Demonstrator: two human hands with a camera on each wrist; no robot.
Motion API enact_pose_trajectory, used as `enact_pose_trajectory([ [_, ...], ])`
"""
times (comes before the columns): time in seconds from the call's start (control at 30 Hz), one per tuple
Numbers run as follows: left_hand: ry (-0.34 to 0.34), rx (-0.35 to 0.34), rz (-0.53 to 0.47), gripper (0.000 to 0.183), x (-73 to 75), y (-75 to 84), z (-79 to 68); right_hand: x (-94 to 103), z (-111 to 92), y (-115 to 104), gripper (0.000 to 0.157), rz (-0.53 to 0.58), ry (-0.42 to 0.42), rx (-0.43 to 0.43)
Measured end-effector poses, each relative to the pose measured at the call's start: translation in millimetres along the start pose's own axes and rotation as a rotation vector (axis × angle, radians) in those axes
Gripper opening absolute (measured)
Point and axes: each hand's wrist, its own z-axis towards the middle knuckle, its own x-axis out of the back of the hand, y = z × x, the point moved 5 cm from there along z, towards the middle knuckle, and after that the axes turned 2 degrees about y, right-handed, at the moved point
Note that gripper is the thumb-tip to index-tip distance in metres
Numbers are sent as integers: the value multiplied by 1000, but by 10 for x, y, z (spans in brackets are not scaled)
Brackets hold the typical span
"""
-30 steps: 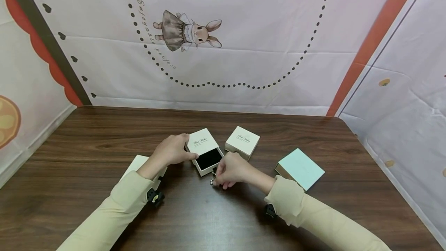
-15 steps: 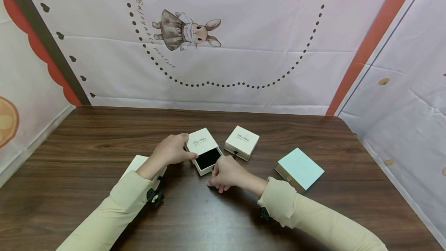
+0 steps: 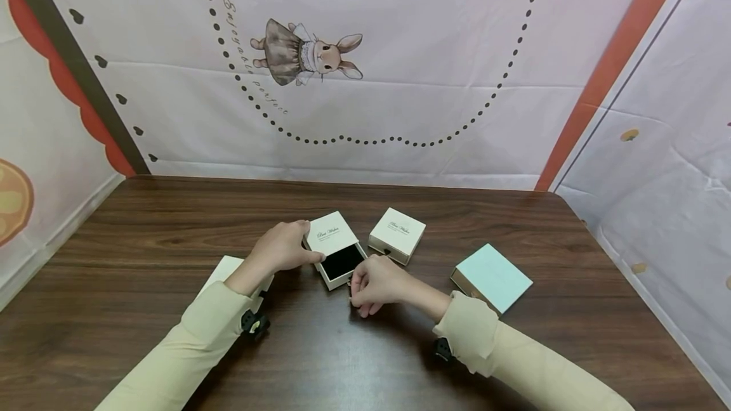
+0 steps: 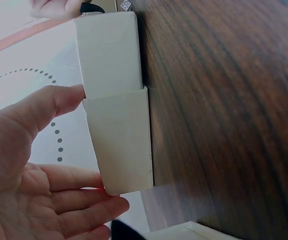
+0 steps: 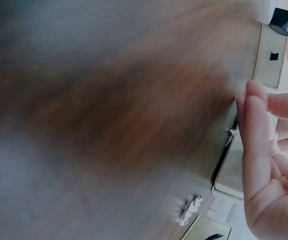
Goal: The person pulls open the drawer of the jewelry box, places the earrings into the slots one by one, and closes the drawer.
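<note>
My left hand (image 3: 282, 247) grips the cover of a cream gift box (image 3: 330, 232), thumb and fingers on opposite sides. The box's drawer (image 3: 333, 283), lined in black, is slid partly out toward me. At the drawer's front my right hand (image 3: 378, 281) has thumb and index tips pinched together at a small, mostly hidden glinting piece of jewelry. In the right wrist view a sparkling silver jewelry piece (image 5: 190, 209) and a smaller silver piece (image 5: 231, 134) show below the fingers. A black ribbon loop (image 4: 91, 7) stands at the drawer front beside the right fingers.
A second cream box (image 3: 398, 233) with a black ribbon tab stands right of the drawer. Farther right lies a mint-green box (image 3: 495, 276). Another pale box (image 3: 224, 268) is partly covered by the left forearm. All are on the brown wooden table (image 3: 308, 360).
My right hand shifts slightly toward me and left, then back right, staying by the drawer front. The silver piece seen at its fingertips is now mostly hidden. The left hand stays put.
</note>
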Motion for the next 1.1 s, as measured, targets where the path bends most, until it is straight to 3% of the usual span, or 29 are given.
enact_pose_trajectory([
  [0.23,12,1,-2,36,8,5,4,77,-5,30,5,96,-47,29],
  [0.53,6,-1,6,40,-1,0,3,191,6,25,15,164,-84,37],
  [0.77,14,-4,7,38,5,7,0,263,42,-7,17,216,-54,63],
  [1.1,6,9,4,45,-1,4,2,287,128,25,19,242,62,-21],
])
